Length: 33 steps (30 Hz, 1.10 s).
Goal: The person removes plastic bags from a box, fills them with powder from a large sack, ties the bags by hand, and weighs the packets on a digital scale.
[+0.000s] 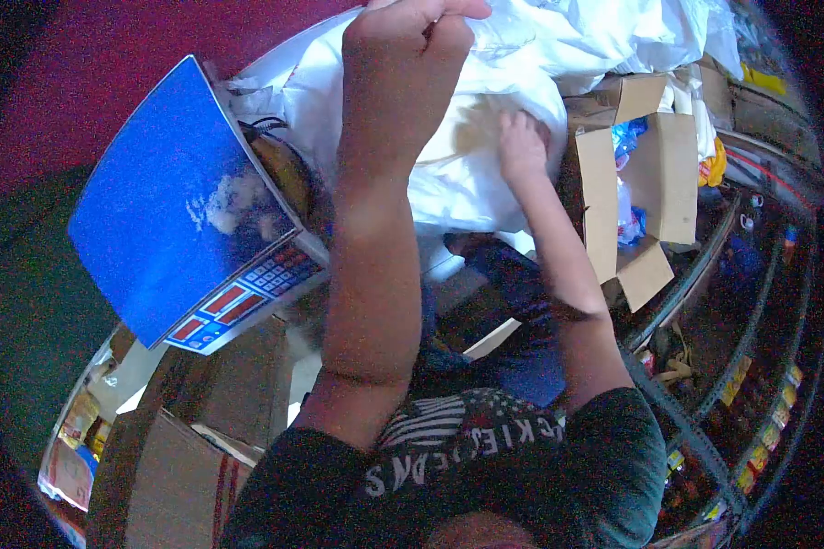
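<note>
White bag [467, 201] sits mouth-open in front of the person, between blue scale [174, 201] and open box [664, 183]. Right hand [525, 146] is at the mouth, by the pale contents; can't tell if it grips. Left hand [412, 37] is above the bag, fingers curled, can't tell on what. Film looks thin, soft, slippery, easily torn; probably heavy if full. Best hold: bunched rim, base supported.

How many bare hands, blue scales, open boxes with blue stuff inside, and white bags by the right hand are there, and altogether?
Left hand and right hand: 2
Blue scale: 1
Open box with blue stuff: 1
White bag by the right hand: 1
Total: 5
</note>
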{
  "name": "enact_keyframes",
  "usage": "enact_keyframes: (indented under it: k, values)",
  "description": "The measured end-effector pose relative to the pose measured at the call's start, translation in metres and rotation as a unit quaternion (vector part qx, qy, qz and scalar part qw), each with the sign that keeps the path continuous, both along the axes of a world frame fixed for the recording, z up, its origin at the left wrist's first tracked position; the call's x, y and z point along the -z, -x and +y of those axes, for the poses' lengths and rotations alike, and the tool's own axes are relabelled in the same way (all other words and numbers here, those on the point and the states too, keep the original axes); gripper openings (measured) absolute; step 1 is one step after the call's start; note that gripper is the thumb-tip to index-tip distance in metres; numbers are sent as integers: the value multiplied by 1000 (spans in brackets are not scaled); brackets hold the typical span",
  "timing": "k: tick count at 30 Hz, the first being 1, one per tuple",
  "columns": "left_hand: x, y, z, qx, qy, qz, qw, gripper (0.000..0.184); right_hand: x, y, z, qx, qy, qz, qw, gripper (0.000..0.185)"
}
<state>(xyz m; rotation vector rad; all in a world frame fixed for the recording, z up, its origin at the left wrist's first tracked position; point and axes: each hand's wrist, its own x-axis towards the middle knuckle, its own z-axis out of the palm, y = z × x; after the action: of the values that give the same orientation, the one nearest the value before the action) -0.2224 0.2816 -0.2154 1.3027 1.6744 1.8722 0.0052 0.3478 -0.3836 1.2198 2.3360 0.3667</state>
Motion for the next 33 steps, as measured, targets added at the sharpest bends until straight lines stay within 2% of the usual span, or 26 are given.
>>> enact_keyframes:
  k: [1,4,5,8,10,13,16,19,20,23,24,26,29,31,33]
  values:
    - [1,1,-1,6,8,4,1000,17,-6,-8,1,10,-14,-50,999,39]
    - [-9,1,-6,20,26,-4,999,17,41,-15,11,127,97,162,974,41]
    - [-12,1,-8,24,32,-11,999,17,42,-5,5,108,99,139,979,44]
    - [5,1,-3,4,22,79,997,17,53,38,-7,78,127,98,984,52]
    - [6,-2,0,8,15,55,998,17,56,50,-11,97,184,105,973,57]
    - [6,-2,-1,14,32,33,999,17,38,35,-9,77,200,148,966,56]
    - [9,1,0,10,51,39,998,18,52,31,-12,69,151,161,973,52]
    - [7,0,3,11,34,63,997,18,71,58,-19,96,190,139,967,51]
    - [6,-2,2,14,25,69,997,19,78,65,-24,102,180,172,963,51]
    - [5,-12,3,26,32,27,999,19,89,71,-26,136,241,164,947,55]
    - [5,-14,4,49,44,16,998,19,88,67,-24,161,273,169,933,61]
    - [7,-16,2,93,69,-6,993,20,101,53,-26,148,309,311,887,65]
    - [12,-17,-2,142,29,33,989,21,106,30,-36,177,371,472,780,67]
    - [14,-14,-6,146,53,62,986,20,96,12,-43,182,374,530,739,63]
    - [21,-11,-14,145,95,92,981,21,66,-9,-56,159,338,558,741,55]
